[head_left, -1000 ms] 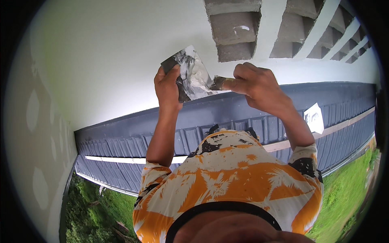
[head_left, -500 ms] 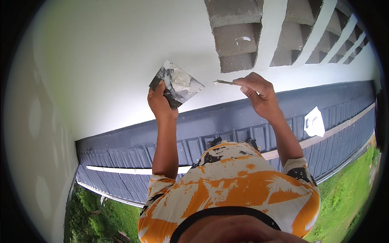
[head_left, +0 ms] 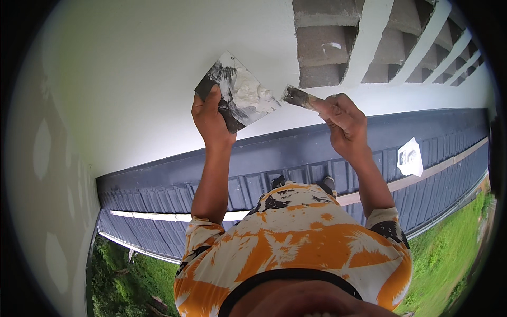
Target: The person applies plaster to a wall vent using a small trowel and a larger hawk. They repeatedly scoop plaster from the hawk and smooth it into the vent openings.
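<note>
My left hand (head_left: pixel 214 124) is closed on a thin square metal plate (head_left: pixel 226 64), thumb on its dark-smeared near side. White putty (head_left: pixel 248 89) lies heaped and streaked across the plate. In my right hand (head_left: pixel 348 122), pinched between thumb and fingers, is a small putty knife (head_left: pixel 297 97). Its flat, dirty blade points left, just off the plate's right corner, with a little white putty at the tip edge. A narrow gap seems to part the blade from the plate. Both tools are held up in front of a white wall (head_left: pixel 142 79).
Openings with grey blocks (head_left: pixel 323 48) line the wall at upper right. Below the wall runs dark ribbed metal roofing (head_left: pixel 169 203), with my feet (head_left: pixel 329 182) on it. A wooden batten (head_left: pixel 438 168) and a crumpled white sheet or bag (head_left: pixel 410 157) lie there. Grass lies beyond the edge.
The putty knife has turned from edge-on to show its flat face, and its blade is nearer the plate. The plate has tipped slightly and moved right; putty now reaches closer to its right corner.
</note>
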